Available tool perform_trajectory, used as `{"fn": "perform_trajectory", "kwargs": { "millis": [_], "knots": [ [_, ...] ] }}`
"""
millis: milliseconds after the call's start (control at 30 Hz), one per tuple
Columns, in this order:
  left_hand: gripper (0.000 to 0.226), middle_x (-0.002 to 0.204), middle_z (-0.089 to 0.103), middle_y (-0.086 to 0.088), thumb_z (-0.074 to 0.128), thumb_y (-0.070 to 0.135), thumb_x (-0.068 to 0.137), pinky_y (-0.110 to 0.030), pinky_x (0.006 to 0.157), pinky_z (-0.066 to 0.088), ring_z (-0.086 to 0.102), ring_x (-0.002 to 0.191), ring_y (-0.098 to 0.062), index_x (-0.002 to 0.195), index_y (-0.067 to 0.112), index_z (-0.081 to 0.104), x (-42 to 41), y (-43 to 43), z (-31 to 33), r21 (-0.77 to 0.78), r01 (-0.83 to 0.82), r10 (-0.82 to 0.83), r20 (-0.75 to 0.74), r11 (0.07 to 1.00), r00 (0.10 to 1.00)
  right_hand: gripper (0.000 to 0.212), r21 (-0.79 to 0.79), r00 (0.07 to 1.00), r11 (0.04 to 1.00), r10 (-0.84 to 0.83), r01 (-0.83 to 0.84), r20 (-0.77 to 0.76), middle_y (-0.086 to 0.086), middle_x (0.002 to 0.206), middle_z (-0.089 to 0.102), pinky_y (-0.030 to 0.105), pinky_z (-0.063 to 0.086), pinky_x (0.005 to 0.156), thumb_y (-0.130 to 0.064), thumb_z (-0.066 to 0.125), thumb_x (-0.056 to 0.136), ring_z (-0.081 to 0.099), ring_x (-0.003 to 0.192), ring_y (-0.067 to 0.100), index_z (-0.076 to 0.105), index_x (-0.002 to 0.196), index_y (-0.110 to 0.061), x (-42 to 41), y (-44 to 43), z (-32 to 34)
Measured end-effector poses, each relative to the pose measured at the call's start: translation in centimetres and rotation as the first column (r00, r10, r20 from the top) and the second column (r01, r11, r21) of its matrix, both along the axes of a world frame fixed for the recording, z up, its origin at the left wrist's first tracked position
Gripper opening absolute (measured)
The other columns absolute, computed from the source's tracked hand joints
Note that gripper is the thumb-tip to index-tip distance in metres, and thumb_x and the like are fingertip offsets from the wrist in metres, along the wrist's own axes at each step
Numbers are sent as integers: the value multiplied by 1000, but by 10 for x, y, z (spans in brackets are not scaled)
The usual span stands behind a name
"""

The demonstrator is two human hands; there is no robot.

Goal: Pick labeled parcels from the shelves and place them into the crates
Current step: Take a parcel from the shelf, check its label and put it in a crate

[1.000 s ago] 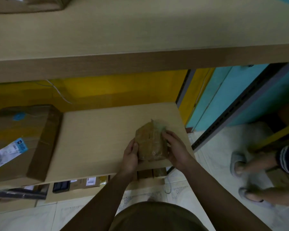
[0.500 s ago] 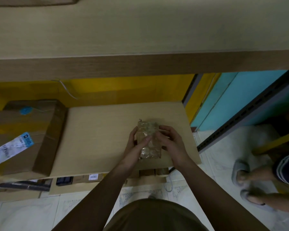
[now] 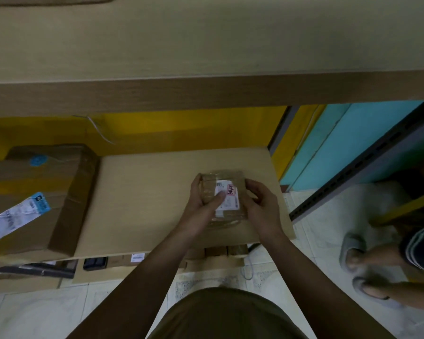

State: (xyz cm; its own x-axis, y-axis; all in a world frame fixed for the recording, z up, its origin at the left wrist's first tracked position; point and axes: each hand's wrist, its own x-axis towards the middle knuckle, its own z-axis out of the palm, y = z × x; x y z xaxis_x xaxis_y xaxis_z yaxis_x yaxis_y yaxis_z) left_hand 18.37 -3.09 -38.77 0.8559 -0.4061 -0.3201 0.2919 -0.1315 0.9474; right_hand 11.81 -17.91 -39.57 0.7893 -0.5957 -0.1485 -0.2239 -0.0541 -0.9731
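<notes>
Turned over now, the parcel (image 3: 227,176) shows its white label (image 3: 230,200); left hand (image 3: 201,207) and right hand (image 3: 261,203) grip it, mid-frame.

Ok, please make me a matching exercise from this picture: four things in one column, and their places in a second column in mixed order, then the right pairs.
Things:
1. small parcel
2. large cardboard box
3. white cable
4. grey slippers

Places:
A. on the floor, at the right
B. held by the left hand and right hand
C. on the left end of the shelf
D. against the yellow wall

Pairs: 1-B, 2-C, 3-D, 4-A
</notes>
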Motion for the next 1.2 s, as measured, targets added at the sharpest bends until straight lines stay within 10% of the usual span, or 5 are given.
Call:
{"fn": "perform_trajectory", "kwargs": {
  "millis": [100, 300, 633, 967, 1200],
  "knots": [
    [65, 127, 68, -6, 62, 15, 99, -24, 69, 60, 75, 95, -15, 152, 37, 30, -4, 6, -4, -102, -93, 88, -54, 990, 995, 24, 3, 998, 1000, 19, -19, 53, -12, 113, 74, 48, 60, 85, -20, 66, 95, 70, 101, 13, 72, 110, -37, -1, 1, 9],
    [59, 134, 65, -4, 50, 17, 105, -29, 78, 61, 71, 109, -19, 154, 40, 28, -16, 21, -7, -184, -141, 133, -58, 973, 989, 36, -33, 995, 998, 55, -52, 88, -11, 111, 73, 30, 57, 72, 3, 59, 92, 68, 94, 10, 73, 109, -25, -7, 3, 14],
    [64, 138, 63, 1, 61, 14, 97, -35, 99, 55, 63, 125, -18, 155, 24, 36, -24, 83, 16, -125, -47, 70, 188, 991, 980, 48, 229, 954, 927, 277, -297, 114, -1, 131, 63, 34, 62, 77, -29, 63, 99, 68, 110, 12, 48, 144, -37, -6, 40, 31],
    [63, 142, 58, 12, 72, 49, 83, -33, 98, 53, 60, 126, -15, 142, 37, 54, -56, 252, 55, -85, -163, 180, 277, 983, 944, 30, 236, 918, 888, 366, -393, 153, -6, 113, 74, 37, 63, 69, -30, 62, 100, 73, 97, 11, 62, 129, -24, -9, 179, 65],
    [37, 115, 68, -16, 81, 20, 85, -43, 83, 61, 69, 94, -26, 119, 24, 69, -128, 388, 40, -230, -642, 674, 100, 731, 732, 22, 276, 805, 759, 579, -590, 129, 0, 116, 74, 44, 63, 76, -23, 61, 101, 73, 104, 20, 64, 123, -23, -27, 328, 66]
  ]
}}
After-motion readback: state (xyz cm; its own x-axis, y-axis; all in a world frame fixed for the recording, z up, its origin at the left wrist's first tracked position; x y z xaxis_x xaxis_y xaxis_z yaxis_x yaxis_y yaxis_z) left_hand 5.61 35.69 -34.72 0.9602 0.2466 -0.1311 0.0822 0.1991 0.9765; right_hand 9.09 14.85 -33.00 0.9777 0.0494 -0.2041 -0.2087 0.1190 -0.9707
